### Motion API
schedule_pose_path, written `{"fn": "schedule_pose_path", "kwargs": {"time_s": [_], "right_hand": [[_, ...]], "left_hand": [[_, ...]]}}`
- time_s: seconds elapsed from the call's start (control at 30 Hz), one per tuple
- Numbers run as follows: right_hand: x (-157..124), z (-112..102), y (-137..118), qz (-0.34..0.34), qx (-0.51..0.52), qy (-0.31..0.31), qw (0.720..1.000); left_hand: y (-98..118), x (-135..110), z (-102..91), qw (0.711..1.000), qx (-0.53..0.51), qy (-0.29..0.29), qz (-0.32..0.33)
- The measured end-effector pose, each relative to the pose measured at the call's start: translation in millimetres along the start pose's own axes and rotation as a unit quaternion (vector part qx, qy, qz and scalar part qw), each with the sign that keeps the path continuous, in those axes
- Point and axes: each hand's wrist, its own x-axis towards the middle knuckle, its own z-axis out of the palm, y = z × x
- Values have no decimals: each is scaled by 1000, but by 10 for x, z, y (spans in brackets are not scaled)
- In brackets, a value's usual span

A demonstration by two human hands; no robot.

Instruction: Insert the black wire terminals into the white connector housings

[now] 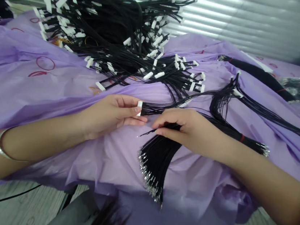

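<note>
My left hand (124, 112) pinches a small white connector (139, 108) between thumb and fingers. Several thin black wires (153, 108) run out of the connector to the right, passing behind my right hand. Closed in a pinch, my right hand (177, 125) holds a thin black wire (147, 132) whose metal-tipped end points down and left, below the connector. Under the right hand, a thick bundle of black wires (163, 152) fans out over the purple cloth, with bare metal terminals (149, 176) at its lower ends.
Behind my hands lies a large heap of black cables (108, 23) with white connectors. More wire bundles (263, 79) rest at the right, one (241, 137) tied with a red band. Red rubber bands (45, 64) are scattered on the purple cloth (69, 77). Window blinds (221, 19) stand behind.
</note>
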Motion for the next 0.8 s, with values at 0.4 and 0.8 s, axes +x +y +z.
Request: {"fn": "schedule_pose_path", "kwargs": {"time_s": [0.4,0.8], "right_hand": [[45,-27,56,-63,-103,-65,991],[0,50,-23,-24,-84,11,996]], "left_hand": [[-11,9,-26,1000,0,-14,8],[0,-1,-21,999,17,-29,7]]}}
